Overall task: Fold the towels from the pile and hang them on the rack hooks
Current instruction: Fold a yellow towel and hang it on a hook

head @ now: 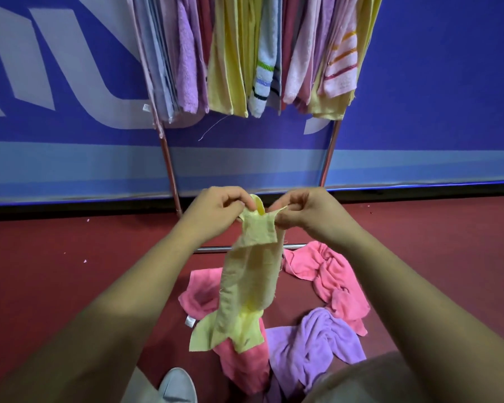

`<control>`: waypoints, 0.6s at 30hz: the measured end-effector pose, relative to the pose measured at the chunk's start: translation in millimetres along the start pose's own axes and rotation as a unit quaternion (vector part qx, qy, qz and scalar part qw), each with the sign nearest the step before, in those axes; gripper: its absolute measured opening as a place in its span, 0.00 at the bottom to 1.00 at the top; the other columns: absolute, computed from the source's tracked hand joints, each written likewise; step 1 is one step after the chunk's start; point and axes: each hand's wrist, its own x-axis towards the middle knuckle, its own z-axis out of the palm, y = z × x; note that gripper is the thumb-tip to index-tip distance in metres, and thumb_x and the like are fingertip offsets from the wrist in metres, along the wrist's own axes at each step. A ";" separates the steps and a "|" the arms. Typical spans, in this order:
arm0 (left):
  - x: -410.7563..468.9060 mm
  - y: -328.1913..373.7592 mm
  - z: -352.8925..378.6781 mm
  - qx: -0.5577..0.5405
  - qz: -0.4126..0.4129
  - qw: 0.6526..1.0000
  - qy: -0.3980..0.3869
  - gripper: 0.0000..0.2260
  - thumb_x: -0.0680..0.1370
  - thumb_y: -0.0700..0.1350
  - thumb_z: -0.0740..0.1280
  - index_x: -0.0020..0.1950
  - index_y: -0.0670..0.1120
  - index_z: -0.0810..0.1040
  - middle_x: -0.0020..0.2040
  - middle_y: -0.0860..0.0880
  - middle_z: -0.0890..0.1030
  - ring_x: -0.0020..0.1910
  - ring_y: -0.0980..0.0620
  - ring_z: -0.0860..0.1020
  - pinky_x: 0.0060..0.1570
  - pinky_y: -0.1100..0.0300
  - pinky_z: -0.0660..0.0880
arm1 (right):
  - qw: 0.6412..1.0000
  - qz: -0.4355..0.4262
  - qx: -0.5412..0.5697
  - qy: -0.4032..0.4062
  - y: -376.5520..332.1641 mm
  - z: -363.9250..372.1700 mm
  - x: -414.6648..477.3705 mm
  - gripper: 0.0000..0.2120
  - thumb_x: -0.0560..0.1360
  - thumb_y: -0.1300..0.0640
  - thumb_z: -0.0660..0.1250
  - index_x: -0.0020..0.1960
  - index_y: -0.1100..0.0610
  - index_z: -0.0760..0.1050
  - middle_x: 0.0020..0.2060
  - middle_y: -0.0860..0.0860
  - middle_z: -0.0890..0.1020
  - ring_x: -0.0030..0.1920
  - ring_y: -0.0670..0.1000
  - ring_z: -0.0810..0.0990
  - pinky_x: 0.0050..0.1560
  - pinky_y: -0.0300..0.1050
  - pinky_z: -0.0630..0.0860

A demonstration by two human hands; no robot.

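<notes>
A pale yellow towel (249,282) hangs lengthwise in front of me, folded narrow, its lower end flaring over the pile. My left hand (216,212) pinches its top left corner and my right hand (306,213) pinches its top right corner, the two hands close together. On the floor below lies the pile: pink towels (339,279) and a purple towel (314,341). The metal rack (169,167) stands ahead against the wall, with several folded towels (224,62) in yellow, pink, purple and stripes hanging from its top. The hooks themselves are out of view.
A blue wall banner (434,91) runs behind the rack. The floor (56,257) is dark red. The rack's lower crossbar (213,249) lies just beyond the pile. My grey shoe (176,386) shows at the bottom edge.
</notes>
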 end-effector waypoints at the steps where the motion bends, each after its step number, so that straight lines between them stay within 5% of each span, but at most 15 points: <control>1: -1.2 1.3 1.4 0.012 0.019 1.000 -0.010 0.10 0.78 0.39 0.65 0.44 0.52 0.84 0.39 0.48 0.84 0.34 0.48 0.78 0.40 0.56 0.73 | 1.000 -0.003 -0.003 0.010 0.4 2.2 0.7 0.03 0.73 0.67 0.73 0.46 0.64 0.83 0.38 0.64 0.85 0.38 0.53 0.82 0.51 0.58 0.81; 3: -4.7 6.3 4.8 -0.002 0.042 0.997 -0.058 0.04 0.77 0.47 0.70 0.49 0.50 0.84 0.43 0.50 0.84 0.40 0.47 0.78 0.45 0.56 0.74 | 0.999 -0.009 0.006 0.031 -0.2 6.8 1.9 0.06 0.74 0.63 0.75 0.43 0.66 0.81 0.34 0.60 0.85 0.35 0.53 0.83 0.47 0.54 0.82; 6: -6.5 8.8 9.3 0.028 0.046 0.993 -0.102 0.16 0.70 0.58 0.76 0.52 0.52 0.82 0.45 0.52 0.84 0.43 0.53 0.79 0.45 0.59 0.74 | 0.999 -0.005 0.001 0.045 -3.2 10.3 2.4 0.10 0.73 0.59 0.76 0.39 0.65 0.79 0.31 0.56 0.85 0.31 0.50 0.84 0.38 0.43 0.81; 9: -3.7 3.3 11.6 0.127 0.095 0.986 -0.059 0.08 0.74 0.51 0.74 0.51 0.51 0.83 0.43 0.54 0.83 0.40 0.56 0.79 0.40 0.60 0.73 | 0.999 0.001 -0.006 0.041 -1.5 9.1 2.4 0.13 0.74 0.58 0.76 0.41 0.68 0.79 0.34 0.59 0.86 0.34 0.53 0.85 0.39 0.44 0.82; 13: -2.1 3.8 3.4 0.105 0.086 0.991 -0.015 0.07 0.77 0.49 0.68 0.49 0.48 0.84 0.39 0.53 0.84 0.39 0.56 0.80 0.43 0.57 0.74 | 1.000 0.010 -0.026 0.011 4.0 1.3 5.0 0.11 0.75 0.59 0.74 0.44 0.68 0.79 0.35 0.59 0.86 0.35 0.53 0.85 0.40 0.44 0.82; 18: -0.7 7.7 -13.8 0.105 0.080 0.991 0.001 0.05 0.78 0.42 0.69 0.44 0.49 0.83 0.31 0.63 0.78 0.32 0.64 0.74 0.36 0.66 0.69 | 0.965 0.036 -0.252 -0.058 24.6 -10.6 10.7 0.06 0.74 0.58 0.74 0.40 0.56 0.79 0.31 0.52 0.85 0.34 0.53 0.86 0.39 0.47 0.80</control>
